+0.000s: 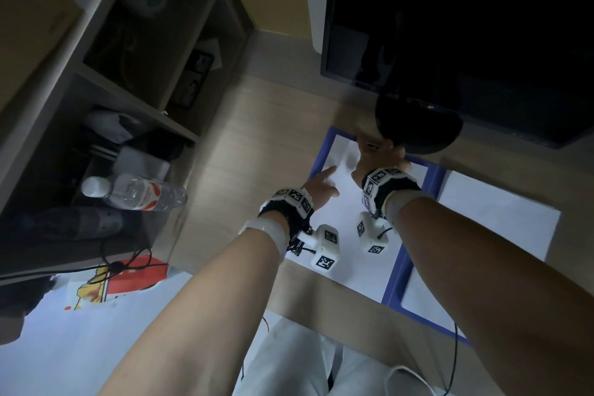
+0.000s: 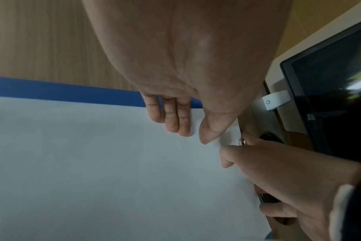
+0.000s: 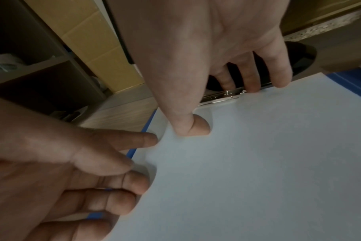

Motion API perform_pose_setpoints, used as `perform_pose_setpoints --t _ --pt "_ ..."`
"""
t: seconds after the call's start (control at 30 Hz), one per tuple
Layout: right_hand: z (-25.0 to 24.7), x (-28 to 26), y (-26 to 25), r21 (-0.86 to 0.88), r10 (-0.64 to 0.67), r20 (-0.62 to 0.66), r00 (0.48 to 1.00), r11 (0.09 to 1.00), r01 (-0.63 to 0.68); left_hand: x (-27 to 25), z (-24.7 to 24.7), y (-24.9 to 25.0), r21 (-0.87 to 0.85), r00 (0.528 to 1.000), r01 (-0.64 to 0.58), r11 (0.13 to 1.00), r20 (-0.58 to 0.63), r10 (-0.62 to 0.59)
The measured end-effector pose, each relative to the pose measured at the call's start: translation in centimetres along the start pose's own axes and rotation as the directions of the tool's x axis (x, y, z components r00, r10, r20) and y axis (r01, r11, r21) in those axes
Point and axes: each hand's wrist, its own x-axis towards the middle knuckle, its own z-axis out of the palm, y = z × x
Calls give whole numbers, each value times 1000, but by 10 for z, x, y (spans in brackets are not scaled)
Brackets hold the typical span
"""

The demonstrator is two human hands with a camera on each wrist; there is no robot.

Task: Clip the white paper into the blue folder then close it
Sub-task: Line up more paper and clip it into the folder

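R grip (image 3: 227, 68) pinches metal clip (image 3: 223, 97), partly hidden; L grip (image 2: 175, 97) spread flat on white paper (image 2: 93, 163).

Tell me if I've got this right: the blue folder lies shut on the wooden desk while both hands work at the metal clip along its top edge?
Not quite: the blue folder lies open, not shut, as the head view shows. The white paper lies on its inner panel. The left hand rests on the paper and the right hand works the metal clip.

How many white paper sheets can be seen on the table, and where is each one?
2. One sheet lies in the open blue folder under both hands; the other lies right of it. More may be hidden beneath.
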Motion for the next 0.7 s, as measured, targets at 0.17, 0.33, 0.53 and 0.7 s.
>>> perform_pose_setpoints --t 0.17,0.33,0.53,0.7 --pt "-1 -7 18 57 -61 -5 998 996 61 -5 2 1 -56 999 9 998 -38 -11" --pt "11 -35 31 214 -44 -72 996 975 58 -7 3 3 -82 974 77 994 -209 -92" --pt "15 -63 32 413 72 -9 997 909 -62 -12 -6 -6 -20 894 333 943 -310 -322" --pt "46 -85 40 439 110 134 985 884 -159 21 5 -27 0 910 338 941 -257 -327"
